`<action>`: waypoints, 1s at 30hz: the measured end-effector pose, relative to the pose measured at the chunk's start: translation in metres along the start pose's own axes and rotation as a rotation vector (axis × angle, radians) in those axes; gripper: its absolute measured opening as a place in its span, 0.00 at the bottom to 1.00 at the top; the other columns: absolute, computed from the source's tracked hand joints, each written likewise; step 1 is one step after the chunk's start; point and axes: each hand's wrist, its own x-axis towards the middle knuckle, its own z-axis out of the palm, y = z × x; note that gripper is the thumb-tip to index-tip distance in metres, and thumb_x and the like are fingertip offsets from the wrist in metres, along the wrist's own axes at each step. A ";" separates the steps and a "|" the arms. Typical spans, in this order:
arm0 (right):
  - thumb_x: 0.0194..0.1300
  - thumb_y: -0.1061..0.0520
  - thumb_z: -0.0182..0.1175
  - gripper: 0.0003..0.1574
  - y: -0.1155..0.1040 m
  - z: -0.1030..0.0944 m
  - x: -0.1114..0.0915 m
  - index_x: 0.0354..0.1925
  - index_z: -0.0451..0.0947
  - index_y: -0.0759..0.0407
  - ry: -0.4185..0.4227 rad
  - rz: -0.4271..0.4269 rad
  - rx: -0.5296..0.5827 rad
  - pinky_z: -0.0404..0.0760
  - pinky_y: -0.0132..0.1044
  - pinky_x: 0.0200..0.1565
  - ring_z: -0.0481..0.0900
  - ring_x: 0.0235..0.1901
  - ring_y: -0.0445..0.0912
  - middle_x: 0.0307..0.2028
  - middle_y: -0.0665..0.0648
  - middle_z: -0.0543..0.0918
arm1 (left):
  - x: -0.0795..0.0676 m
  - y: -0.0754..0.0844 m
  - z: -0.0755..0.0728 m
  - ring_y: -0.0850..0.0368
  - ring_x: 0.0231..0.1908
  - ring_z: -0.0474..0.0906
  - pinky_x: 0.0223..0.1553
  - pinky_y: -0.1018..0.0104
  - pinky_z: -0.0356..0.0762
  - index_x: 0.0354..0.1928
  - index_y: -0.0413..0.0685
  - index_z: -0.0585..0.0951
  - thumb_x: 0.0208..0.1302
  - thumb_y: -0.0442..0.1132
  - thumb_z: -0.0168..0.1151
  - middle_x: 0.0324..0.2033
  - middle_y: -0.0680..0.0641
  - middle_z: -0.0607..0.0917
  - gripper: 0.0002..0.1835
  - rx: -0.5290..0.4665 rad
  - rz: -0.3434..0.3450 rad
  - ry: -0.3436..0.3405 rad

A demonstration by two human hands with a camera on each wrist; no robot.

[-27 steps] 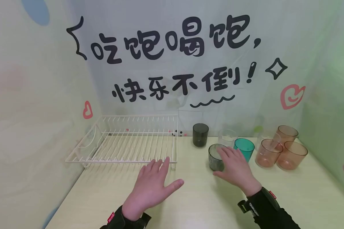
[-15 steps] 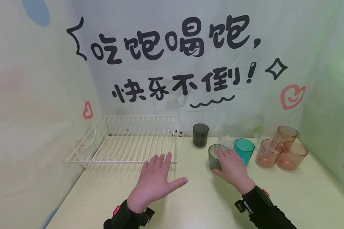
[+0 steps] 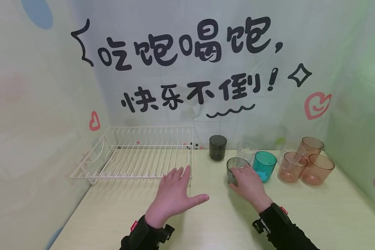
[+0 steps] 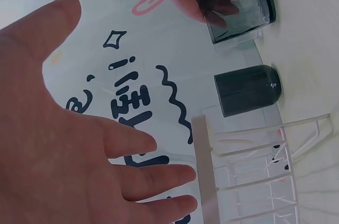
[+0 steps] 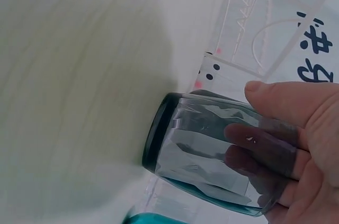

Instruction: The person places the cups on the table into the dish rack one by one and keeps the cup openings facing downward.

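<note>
My right hand [image 3: 248,185] is at a clear grey glass [image 5: 204,152], thumb along one side and fingers visible through its wall, gripping it near the rim. The glass stands upright on the table. In the head view my left hand [image 3: 172,196] hovers over the table before the white wire dish rack [image 3: 150,177], fingers extended and thumb spread, holding nothing. Its fingertips overlap the rack's front edge there. A teal glass [image 3: 265,165] stands just right of the grey one. Farther back is a darker grey glass [image 4: 248,90].
Several orange glasses [image 3: 318,170] cluster at the right of the table [image 3: 206,222]. Colourless glasses [image 3: 247,149] stand behind the teal one. A printed cloth [image 3: 162,76] hangs at the back, with pale side walls left and right.
My right hand has shifted a little left and toward me around the grey glass, which has hardly moved. My left hand has drifted to the right and slightly forward.
</note>
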 end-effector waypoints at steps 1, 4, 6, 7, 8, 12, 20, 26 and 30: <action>0.43 0.51 0.71 0.29 0.000 0.001 0.000 0.44 0.77 0.63 0.008 -0.002 -0.001 0.65 0.50 0.59 0.79 0.41 0.55 0.37 0.60 0.83 | 0.001 0.000 0.001 0.38 0.65 0.52 0.61 0.38 0.49 0.70 0.47 0.56 0.42 0.82 0.41 0.65 0.38 0.63 0.59 -0.004 0.000 0.000; 0.43 0.54 0.71 0.26 0.002 0.003 0.000 0.42 0.77 0.63 0.045 -0.014 -0.004 0.67 0.50 0.58 0.79 0.39 0.54 0.34 0.59 0.83 | 0.003 0.001 0.002 0.38 0.65 0.52 0.62 0.39 0.49 0.70 0.46 0.56 0.42 0.82 0.43 0.65 0.38 0.63 0.60 -0.011 -0.004 0.002; 0.45 0.57 0.69 0.21 0.002 0.004 0.001 0.40 0.77 0.62 0.072 -0.023 -0.008 0.69 0.49 0.55 0.79 0.36 0.53 0.32 0.57 0.83 | 0.005 0.002 0.002 0.38 0.65 0.53 0.61 0.40 0.51 0.70 0.45 0.57 0.42 0.81 0.44 0.64 0.38 0.64 0.59 -0.012 -0.002 0.010; 0.45 0.58 0.68 0.19 0.003 0.005 0.001 0.38 0.78 0.62 0.084 -0.027 -0.009 0.71 0.48 0.52 0.79 0.34 0.52 0.30 0.56 0.82 | 0.006 0.002 0.003 0.38 0.64 0.54 0.61 0.40 0.51 0.69 0.45 0.57 0.42 0.81 0.44 0.64 0.38 0.64 0.59 -0.014 0.000 0.015; 0.45 0.59 0.67 0.17 0.003 0.005 0.001 0.37 0.78 0.62 0.095 -0.029 -0.012 0.72 0.47 0.50 0.78 0.32 0.52 0.29 0.55 0.82 | 0.007 0.003 0.003 0.38 0.64 0.54 0.61 0.41 0.52 0.69 0.44 0.58 0.42 0.81 0.45 0.63 0.37 0.64 0.59 -0.017 0.004 0.021; 0.46 0.61 0.66 0.13 0.003 0.005 0.001 0.35 0.78 0.60 0.107 -0.022 -0.016 0.74 0.44 0.43 0.75 0.28 0.50 0.26 0.54 0.81 | 0.010 0.004 0.005 0.38 0.63 0.56 0.60 0.41 0.54 0.68 0.42 0.59 0.43 0.80 0.47 0.62 0.37 0.66 0.59 -0.024 0.014 0.036; 0.46 0.59 0.68 0.14 0.003 0.005 -0.003 0.34 0.78 0.59 0.089 0.024 0.000 0.74 0.46 0.43 0.77 0.31 0.50 0.28 0.53 0.81 | 0.016 0.005 0.008 0.38 0.64 0.55 0.61 0.41 0.53 0.68 0.42 0.59 0.43 0.79 0.47 0.63 0.36 0.64 0.58 -0.022 0.002 0.044; 0.45 0.60 0.69 0.13 0.001 -0.003 -0.005 0.32 0.77 0.58 0.145 0.028 0.023 0.74 0.47 0.38 0.78 0.27 0.50 0.24 0.53 0.80 | 0.019 0.007 0.007 0.39 0.64 0.56 0.61 0.42 0.54 0.68 0.42 0.58 0.43 0.79 0.47 0.63 0.36 0.64 0.58 -0.026 0.000 0.053; 0.47 0.59 0.68 0.11 -0.001 -0.014 -0.003 0.30 0.77 0.58 0.180 0.040 0.058 0.74 0.46 0.34 0.75 0.23 0.49 0.20 0.52 0.78 | 0.020 0.009 0.006 0.40 0.64 0.56 0.61 0.43 0.55 0.69 0.42 0.58 0.43 0.79 0.47 0.63 0.36 0.64 0.59 -0.040 0.011 0.074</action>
